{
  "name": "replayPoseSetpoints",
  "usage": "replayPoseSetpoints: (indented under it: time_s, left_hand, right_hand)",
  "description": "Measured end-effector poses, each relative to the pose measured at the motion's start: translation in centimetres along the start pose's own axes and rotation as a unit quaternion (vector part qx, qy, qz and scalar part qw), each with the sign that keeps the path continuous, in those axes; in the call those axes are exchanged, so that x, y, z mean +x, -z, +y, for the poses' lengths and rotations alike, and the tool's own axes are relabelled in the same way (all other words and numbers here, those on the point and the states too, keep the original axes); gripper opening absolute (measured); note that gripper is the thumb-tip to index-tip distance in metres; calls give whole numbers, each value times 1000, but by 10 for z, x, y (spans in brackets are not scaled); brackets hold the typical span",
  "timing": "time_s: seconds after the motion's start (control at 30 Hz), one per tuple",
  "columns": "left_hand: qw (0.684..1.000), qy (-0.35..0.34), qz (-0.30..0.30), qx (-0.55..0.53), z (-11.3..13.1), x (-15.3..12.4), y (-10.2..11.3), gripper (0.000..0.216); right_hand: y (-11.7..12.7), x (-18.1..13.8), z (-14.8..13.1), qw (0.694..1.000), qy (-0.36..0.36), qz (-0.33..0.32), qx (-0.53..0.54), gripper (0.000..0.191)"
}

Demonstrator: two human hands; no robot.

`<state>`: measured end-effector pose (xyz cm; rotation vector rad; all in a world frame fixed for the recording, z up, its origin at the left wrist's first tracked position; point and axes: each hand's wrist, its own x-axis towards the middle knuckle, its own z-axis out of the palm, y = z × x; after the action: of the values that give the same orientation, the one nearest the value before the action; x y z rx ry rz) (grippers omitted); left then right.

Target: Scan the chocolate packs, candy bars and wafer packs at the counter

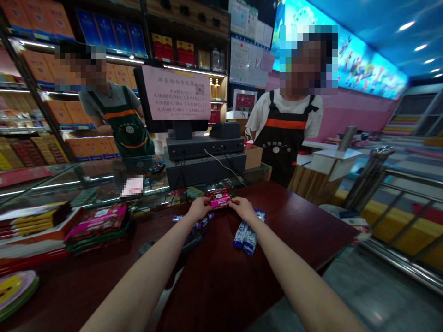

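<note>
Both of my hands reach forward over the dark red counter to a small pink and brown snack packet. My left hand pinches its left end, and my right hand grips the right end. Beneath my right forearm lie two blue and white wrapped packets, side by side. Small purple and blue packets sit close to my left wrist, partly hidden by it. A dark object, which I cannot make out, is partly covered by my left forearm.
A till with a paper sign stands behind the packet. Two people in aprons are beyond the counter. On the left are stacked pink bags, boxed yellow packs and a round yellow item. A metal railing runs along the right.
</note>
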<state>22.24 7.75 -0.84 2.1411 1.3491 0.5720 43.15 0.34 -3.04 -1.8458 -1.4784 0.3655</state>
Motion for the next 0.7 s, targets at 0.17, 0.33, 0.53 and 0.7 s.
replayPoseSetpoints:
  time_s: [0.17,0.33,0.53,0.7]
  left_hand:
    - [1000,-1,-2,15,-3,-5,5,52]
    - [1000,-15,-2,16,-4,-14,16,53]
    - [999,-40,3,-13,-10,-33,34,55]
    - [997,-59,10,-52,-17,-57,52,54]
  right_hand:
    - [-7,-2,1,998,-6,-5,67,17]
    - [-14,-6,-3,991,-19,-4,135,17]
    - [-18,-16,-18,976,-18,-7,215,21]
    - [-22,-27,-41,964,-16,-4,267,28]
